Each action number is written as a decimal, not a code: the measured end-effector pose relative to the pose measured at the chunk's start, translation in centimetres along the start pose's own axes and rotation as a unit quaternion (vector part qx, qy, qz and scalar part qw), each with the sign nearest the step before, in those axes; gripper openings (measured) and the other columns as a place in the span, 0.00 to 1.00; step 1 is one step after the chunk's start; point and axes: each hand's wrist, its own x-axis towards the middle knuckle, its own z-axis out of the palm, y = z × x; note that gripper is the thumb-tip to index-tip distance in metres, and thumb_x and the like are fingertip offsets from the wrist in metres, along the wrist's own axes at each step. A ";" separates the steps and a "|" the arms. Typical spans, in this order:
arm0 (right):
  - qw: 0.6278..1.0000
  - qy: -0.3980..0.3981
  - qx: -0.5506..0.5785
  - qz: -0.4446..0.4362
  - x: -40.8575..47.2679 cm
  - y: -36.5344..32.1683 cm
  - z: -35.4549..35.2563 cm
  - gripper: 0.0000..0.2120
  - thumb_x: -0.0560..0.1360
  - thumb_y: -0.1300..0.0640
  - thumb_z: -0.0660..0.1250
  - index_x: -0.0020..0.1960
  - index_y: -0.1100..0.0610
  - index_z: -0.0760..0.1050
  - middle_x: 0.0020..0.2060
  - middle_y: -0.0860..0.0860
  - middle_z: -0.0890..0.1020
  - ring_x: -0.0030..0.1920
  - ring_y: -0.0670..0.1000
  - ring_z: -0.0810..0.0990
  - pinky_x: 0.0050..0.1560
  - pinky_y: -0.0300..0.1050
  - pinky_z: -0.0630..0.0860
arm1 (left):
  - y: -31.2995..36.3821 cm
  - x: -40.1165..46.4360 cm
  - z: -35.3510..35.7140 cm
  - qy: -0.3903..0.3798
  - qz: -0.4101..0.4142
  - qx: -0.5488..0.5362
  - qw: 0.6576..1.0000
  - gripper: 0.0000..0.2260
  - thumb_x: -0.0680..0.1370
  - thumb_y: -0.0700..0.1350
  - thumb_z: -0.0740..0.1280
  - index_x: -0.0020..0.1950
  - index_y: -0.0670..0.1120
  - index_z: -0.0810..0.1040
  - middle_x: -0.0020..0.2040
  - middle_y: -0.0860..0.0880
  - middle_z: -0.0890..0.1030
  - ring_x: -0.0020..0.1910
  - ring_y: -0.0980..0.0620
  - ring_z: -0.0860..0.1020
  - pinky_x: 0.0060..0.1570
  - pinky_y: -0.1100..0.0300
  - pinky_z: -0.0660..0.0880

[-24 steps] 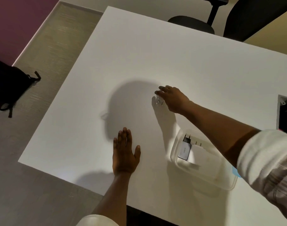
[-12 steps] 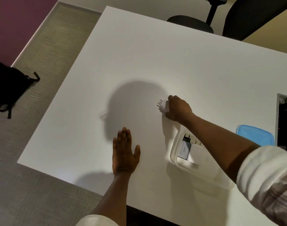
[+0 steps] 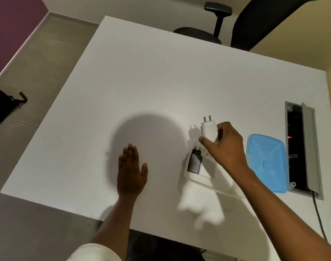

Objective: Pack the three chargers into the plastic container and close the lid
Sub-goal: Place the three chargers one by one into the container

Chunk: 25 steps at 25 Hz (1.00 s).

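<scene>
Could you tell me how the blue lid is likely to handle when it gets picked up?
The blue lid looks thin and flat, so probably light and slightly flexible. Its smooth, glossy plastic may be slippery. Lying flat on the table, it seems unlikely to roll or tip.

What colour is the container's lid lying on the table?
Translucent light blue; the lid shows clearly in the head view, to the right of the container.

You have no readable text, brand, number or sign anywhere here. The white charger (image 3: 208, 131) near the middle right of the frame shows a plain face; the dark charger (image 3: 195, 161) just below it has a pale patch too blurred to read. The blue lid (image 3: 266, 162) at the right carries only moulded ridges, no lettering.
</scene>
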 end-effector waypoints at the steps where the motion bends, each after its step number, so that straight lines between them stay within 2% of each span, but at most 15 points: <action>1: 1.000 0.008 -0.001 0.025 -1.5 1.1 -0.9 0.23 0.64 0.43 0.75 0.49 0.53 0.69 0.34 0.48 0.76 0.35 0.48 0.75 0.31 0.41 0.66 | 0.0 0.1 0.0 -0.008 0.037 0.006 0.999 0.30 0.81 0.52 0.53 0.80 0.41 0.51 0.81 0.43 0.54 0.80 0.44 0.53 0.79 0.48 0.52; 3: 0.997 0.019 0.000 0.072 -4.0 3.4 -2.0 0.26 0.65 0.42 0.75 0.54 0.52 0.69 0.32 0.48 0.76 0.33 0.46 0.76 0.30 0.42 0.69 | 0.4 0.8 -0.3 -0.028 0.093 0.016 0.995 0.28 0.81 0.48 0.53 0.80 0.40 0.52 0.81 0.42 0.54 0.80 0.43 0.55 0.78 0.48 0.53; 5: 0.995 0.021 -0.006 0.097 -6.0 5.6 -1.9 0.29 0.66 0.43 0.75 0.61 0.51 0.67 0.31 0.48 0.75 0.33 0.47 0.76 0.33 0.44 0.70 | 1.6 1.4 -1.0 -0.045 0.106 -0.007 0.993 0.28 0.81 0.44 0.54 0.80 0.39 0.51 0.81 0.42 0.53 0.80 0.44 0.53 0.79 0.47 0.54; 8: 0.993 0.015 -0.042 0.105 -7.9 8.4 -0.7 0.32 0.68 0.47 0.75 0.67 0.53 0.67 0.34 0.51 0.78 0.37 0.53 0.78 0.39 0.44 0.71 | 4.8 1.8 -2.0 -0.078 0.163 -0.078 0.980 0.31 0.79 0.38 0.55 0.81 0.43 0.46 0.82 0.46 0.48 0.81 0.51 0.48 0.78 0.47 0.55; 10: 0.991 0.002 -0.059 0.119 -8.3 9.5 0.4 0.33 0.68 0.46 0.74 0.67 0.55 0.67 0.42 0.55 0.81 0.44 0.59 0.80 0.40 0.45 0.71 | 7.2 1.8 -2.9 -0.087 0.220 -0.116 0.965 0.34 0.79 0.42 0.57 0.81 0.45 0.41 0.82 0.48 0.44 0.81 0.53 0.45 0.79 0.47 0.53; 12: 0.989 -0.010 -0.072 0.132 -8.0 10.2 1.3 0.33 0.67 0.44 0.74 0.66 0.57 0.67 0.46 0.57 0.81 0.47 0.61 0.81 0.39 0.45 0.70 | 9.3 1.8 -3.7 -0.095 0.277 -0.113 0.949 0.39 0.80 0.55 0.59 0.80 0.45 0.37 0.82 0.49 0.40 0.81 0.51 0.42 0.79 0.49 0.47; 14: 0.986 -0.022 -0.079 0.143 -7.3 10.6 2.0 0.33 0.67 0.43 0.74 0.65 0.57 0.66 0.47 0.57 0.82 0.47 0.61 0.81 0.39 0.45 0.69 | 10.8 1.8 -4.2 -0.112 0.314 -0.087 0.939 0.47 0.76 0.67 0.60 0.79 0.45 0.34 0.81 0.49 0.36 0.80 0.50 0.38 0.79 0.50 0.44; 15: 0.984 -0.027 -0.081 0.154 -6.9 10.8 2.2 0.33 0.67 0.44 0.74 0.65 0.57 0.66 0.48 0.58 0.82 0.47 0.61 0.81 0.39 0.45 0.69 | 11.3 1.8 -4.2 -0.128 0.321 -0.069 0.936 0.51 0.74 0.70 0.61 0.79 0.45 0.32 0.81 0.49 0.34 0.80 0.50 0.36 0.79 0.50 0.43; 17: 0.979 -0.042 -0.083 0.179 -6.2 11.3 2.6 0.34 0.67 0.45 0.74 0.66 0.57 0.66 0.50 0.59 0.82 0.49 0.61 0.81 0.40 0.45 0.70 | 11.8 1.9 -4.1 -0.160 0.321 -0.031 0.933 0.55 0.71 0.72 0.63 0.77 0.46 0.29 0.80 0.49 0.31 0.79 0.51 0.32 0.79 0.49 0.42; 20: 0.973 -0.062 -0.087 0.203 -5.7 11.6 3.5 0.34 0.68 0.45 0.73 0.67 0.57 0.65 0.52 0.60 0.81 0.50 0.61 0.81 0.42 0.46 0.73 | 12.1 1.9 -3.6 -0.190 0.313 0.008 0.930 0.57 0.70 0.71 0.64 0.77 0.45 0.28 0.79 0.48 0.28 0.77 0.51 0.29 0.79 0.49 0.40; 25: 0.973 -0.065 -0.062 0.212 -5.5 12.1 4.3 0.28 0.72 0.49 0.71 0.66 0.57 0.66 0.54 0.59 0.82 0.50 0.60 0.81 0.42 0.45 0.73 | 12.4 1.6 -3.3 -0.208 0.308 -0.010 0.928 0.56 0.71 0.69 0.65 0.77 0.45 0.28 0.79 0.48 0.28 0.77 0.52 0.28 0.78 0.52 0.38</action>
